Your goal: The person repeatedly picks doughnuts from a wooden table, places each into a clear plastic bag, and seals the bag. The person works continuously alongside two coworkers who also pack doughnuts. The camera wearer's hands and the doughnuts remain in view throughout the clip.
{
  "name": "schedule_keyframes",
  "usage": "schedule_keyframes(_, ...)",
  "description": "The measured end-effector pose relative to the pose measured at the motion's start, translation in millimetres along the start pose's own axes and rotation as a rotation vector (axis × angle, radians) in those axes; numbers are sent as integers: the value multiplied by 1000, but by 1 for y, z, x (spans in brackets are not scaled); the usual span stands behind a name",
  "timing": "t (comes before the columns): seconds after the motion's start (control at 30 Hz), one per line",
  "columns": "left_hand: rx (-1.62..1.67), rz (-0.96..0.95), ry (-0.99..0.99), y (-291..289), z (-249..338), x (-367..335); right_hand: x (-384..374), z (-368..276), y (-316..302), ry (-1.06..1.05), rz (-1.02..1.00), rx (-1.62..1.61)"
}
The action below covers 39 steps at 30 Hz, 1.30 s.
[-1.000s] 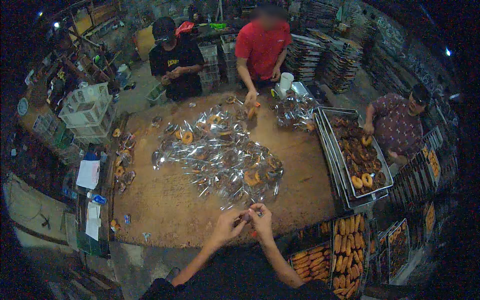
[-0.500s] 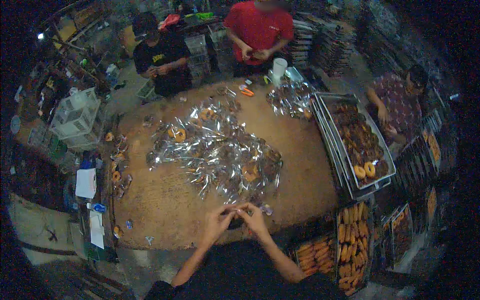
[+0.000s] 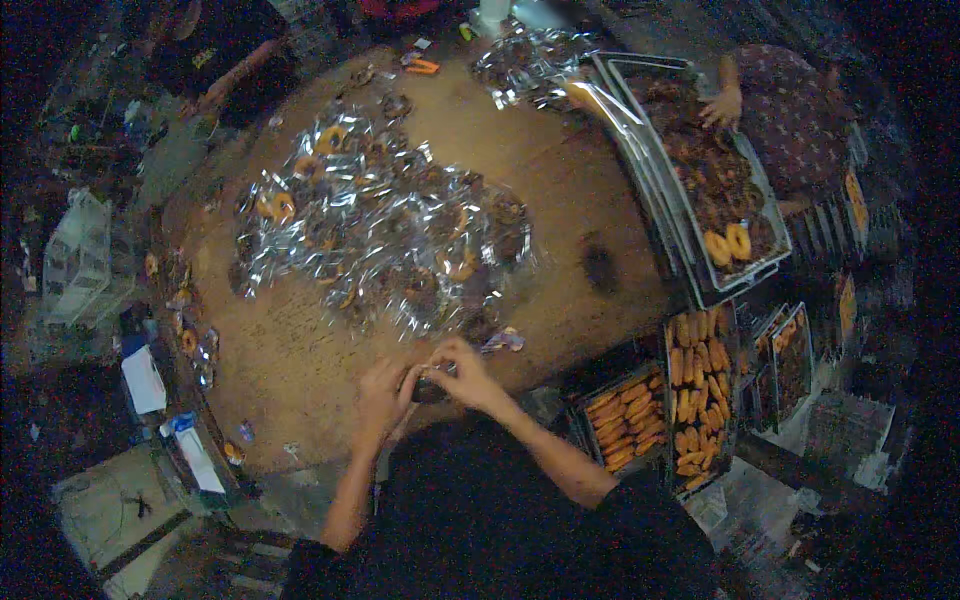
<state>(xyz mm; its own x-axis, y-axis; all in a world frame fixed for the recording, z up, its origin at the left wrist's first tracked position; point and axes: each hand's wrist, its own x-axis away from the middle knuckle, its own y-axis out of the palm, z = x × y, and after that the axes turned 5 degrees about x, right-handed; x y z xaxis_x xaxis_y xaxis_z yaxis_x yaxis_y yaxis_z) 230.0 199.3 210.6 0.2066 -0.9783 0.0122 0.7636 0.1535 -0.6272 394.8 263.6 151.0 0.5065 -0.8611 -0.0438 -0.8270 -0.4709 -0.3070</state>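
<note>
At the table's near edge my two hands come together over a small dark round thing (image 3: 430,388), which looks like a chocolate doughnut in clear wrap; its details are blurred. My left hand (image 3: 383,392) has its fingers closed at the wrap's left side. From the right, the thumb and fingers of my right hand (image 3: 458,374) pinch at its top. Just beyond lies a wide heap of doughnuts in shiny clear wrappers (image 3: 390,235). A small crumpled wrapped piece (image 3: 505,340) rests beside the heap, near my right hand.
Stacked metal trays (image 3: 690,240) of dark doughnuts stand on the right, where a co-worker's hand (image 3: 722,105) reaches in. Racks of long pastries (image 3: 700,385) sit below. A dark blurred thing (image 3: 600,265) shows over the table (image 3: 560,300). Scraps (image 3: 185,320) line the left edge.
The view has tilted and shifted, cutting off the people at the back. My hands stay together at the dark round thing. The right-hand co-worker's hand now reaches over the tray; the dark blur has appeared.
</note>
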Motion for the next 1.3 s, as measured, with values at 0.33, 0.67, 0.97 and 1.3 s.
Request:
schedule_keyframes(0.33, 501, -31, -701, 28, -51, -2, 13, 81, 7, 390, -31, -111)
schedule_keyframes(0.67, 758, 287, -886, -1, -71, 14, 50, 207, -59, 309, 272, 775)
schedule_keyframes(0.97, 1040, 390, -761, -19, -46, -3, 14, 155, -61, 474, 473, 489)
schedule_keyframes(1.3, 718, 72, -353, -32, 36, 15, -27, -90, -39, 113, -104, -11)
